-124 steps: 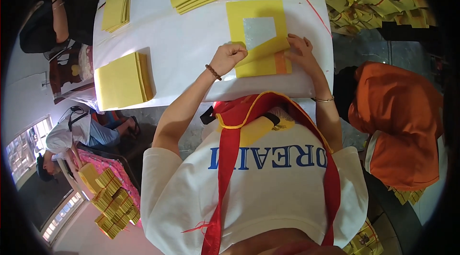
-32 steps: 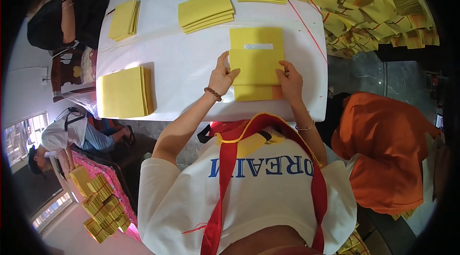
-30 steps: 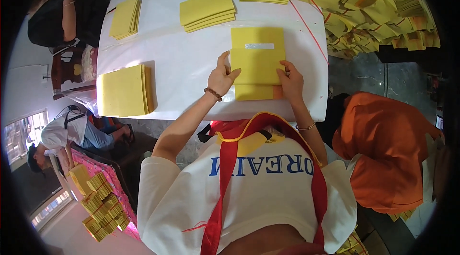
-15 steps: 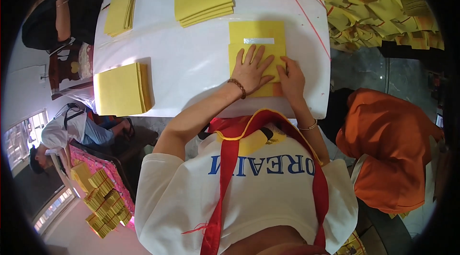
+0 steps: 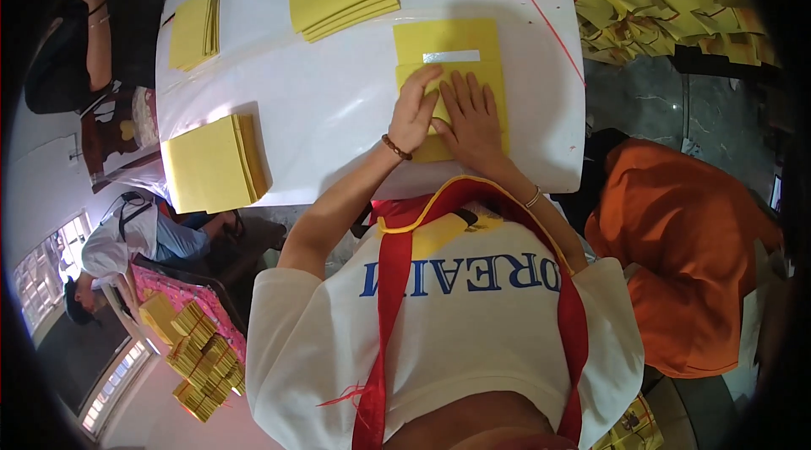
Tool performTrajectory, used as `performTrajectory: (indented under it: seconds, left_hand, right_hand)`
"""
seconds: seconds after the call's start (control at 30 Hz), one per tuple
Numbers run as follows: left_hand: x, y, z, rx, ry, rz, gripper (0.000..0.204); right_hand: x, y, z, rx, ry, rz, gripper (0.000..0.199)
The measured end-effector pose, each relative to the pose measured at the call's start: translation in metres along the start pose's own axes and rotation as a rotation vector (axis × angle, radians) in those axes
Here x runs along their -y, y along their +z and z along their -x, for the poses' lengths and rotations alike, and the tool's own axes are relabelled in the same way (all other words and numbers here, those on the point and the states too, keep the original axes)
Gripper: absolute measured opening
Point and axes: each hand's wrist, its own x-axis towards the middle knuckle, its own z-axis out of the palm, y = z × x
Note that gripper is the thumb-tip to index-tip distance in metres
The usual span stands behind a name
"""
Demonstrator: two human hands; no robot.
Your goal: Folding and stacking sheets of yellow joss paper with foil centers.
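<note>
both hands lie flat on a yellow folded sheet [image 5: 452, 70] at the near edge of the white worktop [image 5: 338, 112]. the left hand [image 5: 416, 110], a beaded bracelet at its wrist, presses the sheet's left part with fingers loosely bent; its grip clamps nothing. the right hand [image 5: 471, 112] rests just beside it, fingers spread apart and flat, touching the paper. a pale strip [image 5: 450, 56] crosses the sheet above the fingertips. stacks of yellow sheets [image 5: 213, 164] lie well apart to the left.
</note>
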Motion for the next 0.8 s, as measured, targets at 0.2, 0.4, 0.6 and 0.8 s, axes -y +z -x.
performTrajectory:
  seconds: [0.2, 0.4, 0.6, 0.8]
  left_hand:
    - [-0.004, -0.017, 0.002, 0.172, 0.267, -0.608, 0.051]
    - [-0.015, -0.027, 0.024, 0.360, 0.394, -0.766, 0.061]
    - [-0.023, -0.012, 0.015, 0.441, 0.591, -1.154, 0.048]
    - [-0.014, 0.003, 0.000, 0.369, 0.575, -1.004, 0.038]
  right_hand:
    - [0.000, -0.001, 0.000, 0.084, 0.054, 0.011, 0.062]
    - [-0.004, -0.001, 0.006, 0.020, 0.074, -0.077, 0.069]
    - [-0.017, -0.015, 0.003, -0.189, 0.396, -1.526, 0.063]
    - [-0.058, 0.003, 0.005, -0.424, 0.450, -1.783, 0.051]
